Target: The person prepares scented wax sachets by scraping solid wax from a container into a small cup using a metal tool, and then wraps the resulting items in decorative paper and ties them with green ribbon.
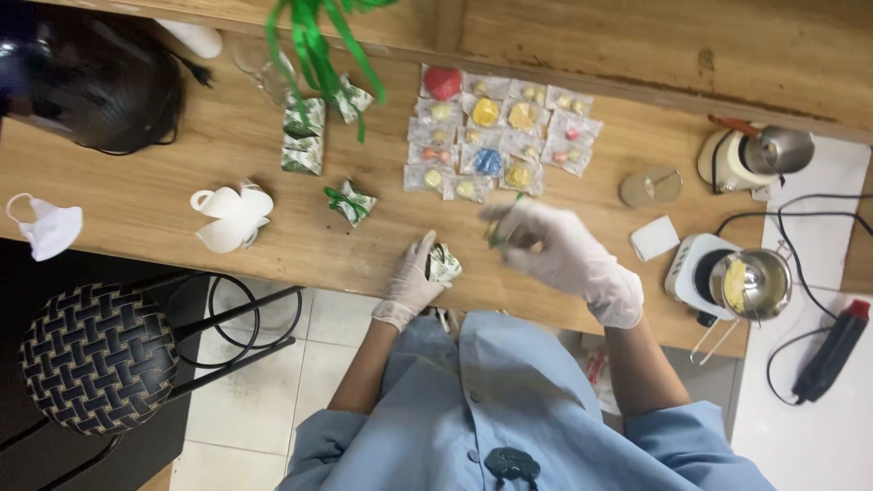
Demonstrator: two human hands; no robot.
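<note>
- Two gloved hands over the wooden table (273, 245), both busy with one small green-and-white wrapped packet (445, 265) near the table's front edge
- left hand (411, 277) cups the packet, fingers curled round its side and pressed against it
- right hand (555, 250) is blurry, fingertips look pinched on a bit of green ribbon (498, 232) just beside the packet, can't tell how tight
- more wrapped packets (305, 136) sit further back under hanging green ribbon strands (314, 41), and a grid of clear sachets (496, 132) with coloured pieces lies behind the hands
- my worry: the packet sits so close to the edge that a tug on the ribbon could drag it off, or the thin ribbon slips out of the gloves
- the hotplate pot (750, 282) by the right elbow could get knocked
</note>
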